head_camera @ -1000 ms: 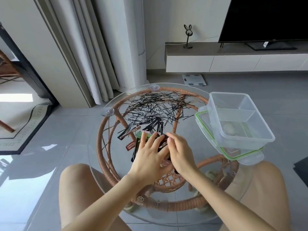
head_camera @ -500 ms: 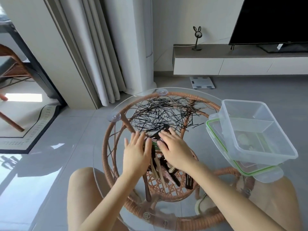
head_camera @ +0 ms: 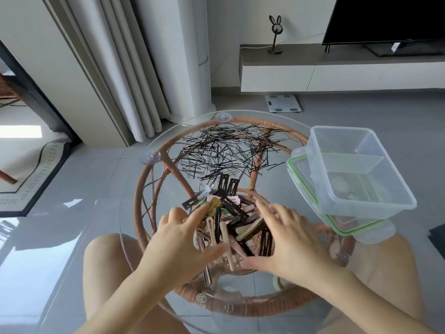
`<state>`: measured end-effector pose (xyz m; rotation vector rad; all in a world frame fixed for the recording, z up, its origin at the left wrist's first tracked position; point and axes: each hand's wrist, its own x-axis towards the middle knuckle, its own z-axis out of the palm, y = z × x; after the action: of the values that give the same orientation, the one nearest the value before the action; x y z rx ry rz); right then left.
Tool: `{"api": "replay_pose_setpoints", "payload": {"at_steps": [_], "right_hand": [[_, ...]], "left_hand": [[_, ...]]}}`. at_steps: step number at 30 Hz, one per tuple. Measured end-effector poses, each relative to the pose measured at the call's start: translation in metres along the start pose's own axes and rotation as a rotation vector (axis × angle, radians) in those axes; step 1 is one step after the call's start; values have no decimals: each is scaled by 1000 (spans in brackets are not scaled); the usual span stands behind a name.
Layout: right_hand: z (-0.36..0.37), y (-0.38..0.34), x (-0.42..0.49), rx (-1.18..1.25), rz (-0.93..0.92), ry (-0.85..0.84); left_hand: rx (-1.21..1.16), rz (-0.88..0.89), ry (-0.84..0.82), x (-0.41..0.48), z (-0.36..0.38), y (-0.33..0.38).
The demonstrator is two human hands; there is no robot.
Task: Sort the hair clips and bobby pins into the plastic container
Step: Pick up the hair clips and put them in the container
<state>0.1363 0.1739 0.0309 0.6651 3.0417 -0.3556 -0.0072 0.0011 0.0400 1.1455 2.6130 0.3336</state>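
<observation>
1. Hair clips (head_camera: 231,218): a heap of flat snap and bar clips in black, brown, beige, pink and white, lying on the round glass desk (head_camera: 134,208) just on the near side of the bobby pins.
2. Bobby pins (head_camera: 224,153): a wide tangle of thin black wire pins on the far half of the desk, pointing every way.
3. Clip axes: mixed; several long clips run near-to-far, and two black ones at the far edge of the heap stand tilted.
4. Plastic container (head_camera: 356,169): clear, rectangular, with an inner divider, resting on its green-rimmed lid (head_camera: 337,220) to the right of the heap.
5. Left hand (head_camera: 178,242): fingers spread, resting against the heap's left side.
6. Right hand (head_camera: 289,237): fingers spread over the heap's right side.
7. Obscured: clips under both hands; whether either hand grips a clip cannot be told. The container's contents are unclear.
</observation>
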Motion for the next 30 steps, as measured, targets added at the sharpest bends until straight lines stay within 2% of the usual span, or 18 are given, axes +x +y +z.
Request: {"api": "replay_pose_setpoints", "payload": {"at_steps": [3, 12, 16, 21, 30], "right_hand": [[7, -6, 5, -37, 13, -30], [6, -3, 10, 309, -11, 127], [2, 3, 11, 241, -144, 145], [0, 4, 6, 41, -351, 251], [-27, 15, 2, 185, -308, 375]], "left_hand": [[153, -2, -106, -2, 2, 6], [-60, -44, -18, 6, 3, 22], [-163, -84, 33, 10, -1, 21], [-268, -154, 24, 11, -9, 20], [-380, -213, 60, 11, -37, 15]]}}
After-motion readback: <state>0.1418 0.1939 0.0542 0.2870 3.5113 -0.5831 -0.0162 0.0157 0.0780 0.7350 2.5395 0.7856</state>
